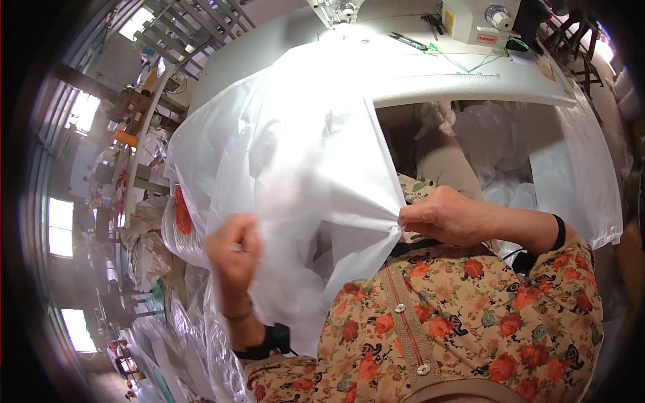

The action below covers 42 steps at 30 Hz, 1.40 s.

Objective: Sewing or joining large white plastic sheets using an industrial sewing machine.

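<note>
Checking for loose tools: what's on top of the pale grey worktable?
Slim dark tools and thin green string lie near a white machine. White plastic sheeting covers part of the tabletop, hiding anything beneath.

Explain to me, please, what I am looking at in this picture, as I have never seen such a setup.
Of course. There is no robot here: a camera worn on a person's head looks down at their own two hands, and its wide lens bends straight edges. At the top is what looks like a sewing machine on a pale table. A white sheet lies there and hangs over the front edge; a dark pen-like tool and green thread lie near the machine. The right hand pinches the sheet. The left hand is blurred, so I cannot tell whether it holds anything.
</note>
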Each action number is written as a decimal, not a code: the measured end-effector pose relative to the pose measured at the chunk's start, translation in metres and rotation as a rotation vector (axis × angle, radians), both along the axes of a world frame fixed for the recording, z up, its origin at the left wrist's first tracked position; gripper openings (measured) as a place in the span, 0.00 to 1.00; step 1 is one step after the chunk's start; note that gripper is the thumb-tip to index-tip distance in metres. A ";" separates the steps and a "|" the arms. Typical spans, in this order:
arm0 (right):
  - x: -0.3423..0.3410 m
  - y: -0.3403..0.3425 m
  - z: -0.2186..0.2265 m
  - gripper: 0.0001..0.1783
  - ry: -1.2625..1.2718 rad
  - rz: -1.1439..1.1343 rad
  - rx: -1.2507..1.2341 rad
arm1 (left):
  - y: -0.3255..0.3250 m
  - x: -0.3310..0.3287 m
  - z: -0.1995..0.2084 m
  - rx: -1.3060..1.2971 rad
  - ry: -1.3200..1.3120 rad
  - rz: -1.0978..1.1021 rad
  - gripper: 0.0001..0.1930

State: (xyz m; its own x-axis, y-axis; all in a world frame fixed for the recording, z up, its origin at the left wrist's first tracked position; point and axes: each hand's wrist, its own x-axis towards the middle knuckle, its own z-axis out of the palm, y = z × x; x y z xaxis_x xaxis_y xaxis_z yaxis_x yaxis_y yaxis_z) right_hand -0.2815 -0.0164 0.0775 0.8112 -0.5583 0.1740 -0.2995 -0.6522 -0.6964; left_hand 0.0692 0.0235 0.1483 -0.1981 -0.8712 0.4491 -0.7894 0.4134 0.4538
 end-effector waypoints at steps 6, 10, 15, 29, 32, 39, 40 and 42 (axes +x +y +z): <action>0.031 0.005 0.031 0.11 -0.059 0.078 0.068 | 0.019 -0.073 -0.078 0.636 0.487 -0.247 0.05; 0.049 0.007 0.028 0.08 0.130 0.193 0.000 | 0.022 -0.084 -0.105 0.717 0.709 -0.269 0.05; 0.058 0.022 0.019 0.13 0.186 0.226 -0.077 | 0.025 -0.087 -0.108 0.718 0.668 -0.280 0.02; 0.080 0.021 0.003 0.08 -0.058 0.467 -0.500 | 0.022 -0.095 -0.095 0.860 0.976 -0.099 0.12; 0.062 -0.008 0.001 0.11 -0.268 0.293 -0.275 | 0.027 -0.070 -0.097 0.769 0.848 -0.109 0.05; 0.148 -0.112 -0.023 0.17 -0.092 -0.328 0.085 | 0.009 -0.052 0.033 0.234 0.038 -0.062 0.05; 0.189 -0.121 -0.023 0.23 -0.586 -0.216 -0.343 | 0.003 -0.062 0.052 0.227 0.026 -0.069 0.05; 0.184 -0.129 -0.047 0.23 -0.551 -0.185 -0.316 | -0.012 -0.077 0.074 0.234 -0.138 -0.237 0.04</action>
State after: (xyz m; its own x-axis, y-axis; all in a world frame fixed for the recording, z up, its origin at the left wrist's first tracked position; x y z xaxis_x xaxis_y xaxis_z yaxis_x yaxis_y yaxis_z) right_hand -0.0972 -0.1453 0.0307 0.4524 -0.5339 0.7143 -0.0804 -0.8221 -0.5636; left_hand -0.0078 0.0120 0.2225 -0.4523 -0.8697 0.1978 -0.7445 0.4903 0.4532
